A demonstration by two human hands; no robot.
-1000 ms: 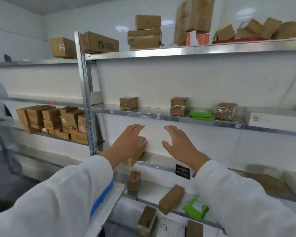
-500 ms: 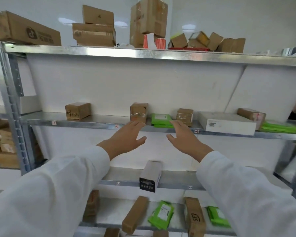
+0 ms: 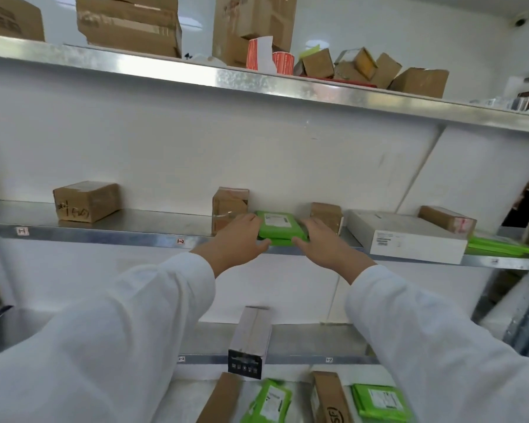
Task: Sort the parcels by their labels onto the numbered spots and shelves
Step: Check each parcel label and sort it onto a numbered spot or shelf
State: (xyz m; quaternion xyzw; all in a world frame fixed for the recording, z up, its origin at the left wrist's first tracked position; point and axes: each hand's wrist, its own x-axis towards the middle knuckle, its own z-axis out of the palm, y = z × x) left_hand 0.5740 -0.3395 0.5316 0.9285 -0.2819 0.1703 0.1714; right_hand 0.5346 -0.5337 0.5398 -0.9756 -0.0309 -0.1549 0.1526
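A: What fills the frame?

B: A metal rack. Its top shelf (image 3: 257, 83) slants across the upper part, the middle shelf (image 3: 104, 236) crosses the centre, and the lower shelf (image 3: 303, 358) lies below that.

A: And nearest the camera?

B: Two white sleeves. The left sleeve (image 3: 104, 346) rises from the lower left corner and the right sleeve (image 3: 440, 346) from the lower right, both reaching toward the centre.

A: What sits on the shelves?

B: Big cartons (image 3: 129, 25) stand at the upper left on the top shelf. A white flat box (image 3: 409, 239) lies on the middle shelf, right of centre. A long white box (image 3: 251, 337) with a dark end pokes over the front lip of the lower shelf, low in the centre.

A: Brown ones?

B: On the middle shelf, the left brown box (image 3: 86, 201) stands alone at centre left. The taller brown box (image 3: 228, 203) is just left of the green parcels (image 3: 277, 225), and the small brown box (image 3: 326, 213) just right of them.

A: Where exactly are the green parcels?

B: Dead centre, stacked flat at the front edge of the middle shelf, with a white label facing up.

A: The hands?

B: The left hand (image 3: 239, 242) lies against the stack's left side and the right hand (image 3: 321, 244) against its right. The fingers are fairly straight, the thumbs are at the front edge, and neither hand wraps round it.

A: Anything smaller?

B: A tag (image 3: 180, 241) reading 1-2 on the middle shelf's lip, left of the left hand.
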